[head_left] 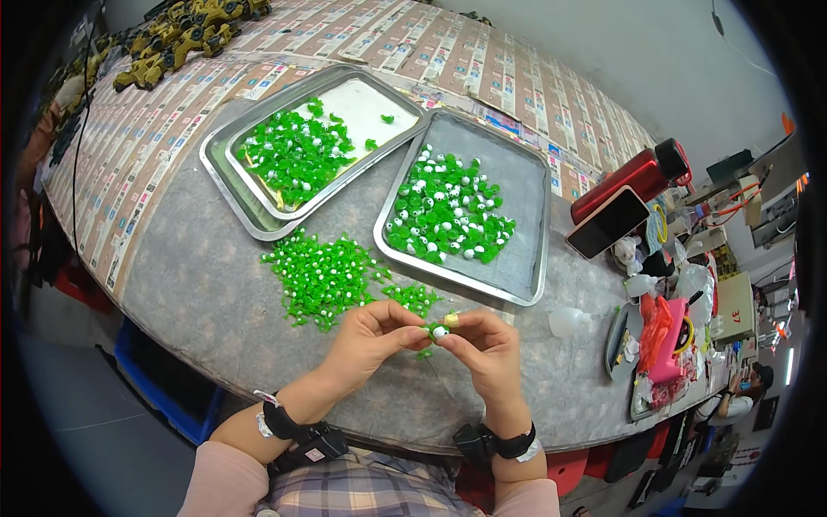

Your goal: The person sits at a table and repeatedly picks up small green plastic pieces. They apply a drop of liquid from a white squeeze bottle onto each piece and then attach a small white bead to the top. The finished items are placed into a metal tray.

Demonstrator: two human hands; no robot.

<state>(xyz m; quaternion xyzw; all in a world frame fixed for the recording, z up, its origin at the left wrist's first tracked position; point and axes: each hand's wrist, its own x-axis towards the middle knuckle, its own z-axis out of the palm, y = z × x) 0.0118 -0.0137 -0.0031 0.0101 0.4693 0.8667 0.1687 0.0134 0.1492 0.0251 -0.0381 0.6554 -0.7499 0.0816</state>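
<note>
Close to the table's front edge, a small green plastic piece with a white, black-dotted ball [440, 332] is pinched between my two hands. My left hand [372, 338] grips its green side with thumb and index finger. From the other side, my right hand [489, 351] closes thumb and index finger on the white ball; a yellow wrap covers that index fingertip. Just beyond my left hand spreads a heap of small green pieces with white parts [317, 280], with a smaller cluster [413, 298] beside it. Fingers partly hide the held piece.
Two metal trays, left [226, 185] and right [521, 185], hold many green-and-white pieces. Rightward are a phone [608, 222] leaning on a red flask [622, 179], a translucent cup [568, 321] and a pink holder [668, 349]. Olive toy vehicles [177, 47] lie far left.
</note>
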